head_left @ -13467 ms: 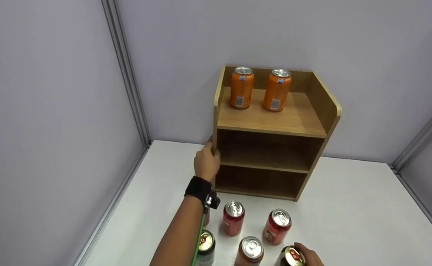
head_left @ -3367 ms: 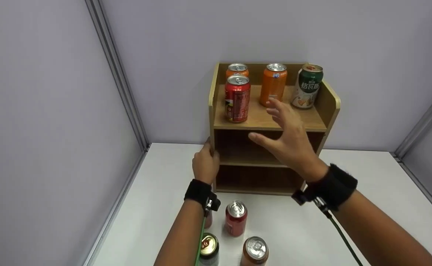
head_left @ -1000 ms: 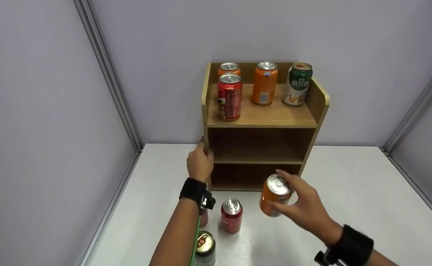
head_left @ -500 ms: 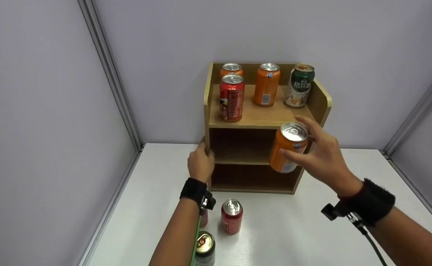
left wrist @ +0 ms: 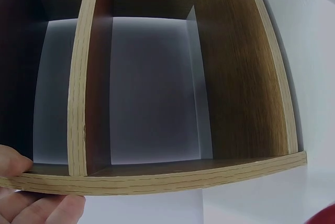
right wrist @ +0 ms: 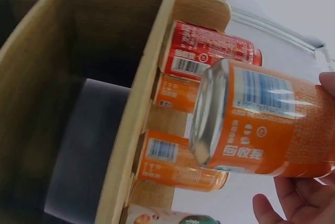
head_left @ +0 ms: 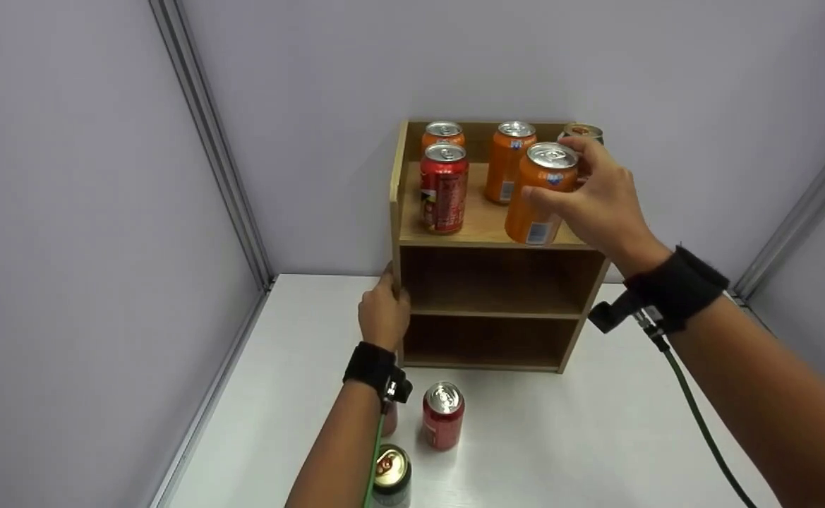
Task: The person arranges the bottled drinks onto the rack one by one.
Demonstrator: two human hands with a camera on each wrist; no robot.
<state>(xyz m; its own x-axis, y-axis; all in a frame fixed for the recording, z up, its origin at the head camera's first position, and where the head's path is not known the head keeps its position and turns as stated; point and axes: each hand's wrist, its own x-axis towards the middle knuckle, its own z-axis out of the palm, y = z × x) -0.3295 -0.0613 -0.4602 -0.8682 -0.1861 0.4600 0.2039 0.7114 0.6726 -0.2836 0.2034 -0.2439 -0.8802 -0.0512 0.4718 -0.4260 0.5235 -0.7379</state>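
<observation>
My right hand [head_left: 599,201] grips the orange can [head_left: 539,194] by its side, held over the front edge of the shelf unit's [head_left: 500,282] top board, approx. beside the red can [head_left: 444,187]. Left hand [head_left: 384,317] grips the unit's left side panel, fingers curled round the edge. Risk: can base catches the board edge and tips, or knocks adj. cans if set down off-line.
</observation>
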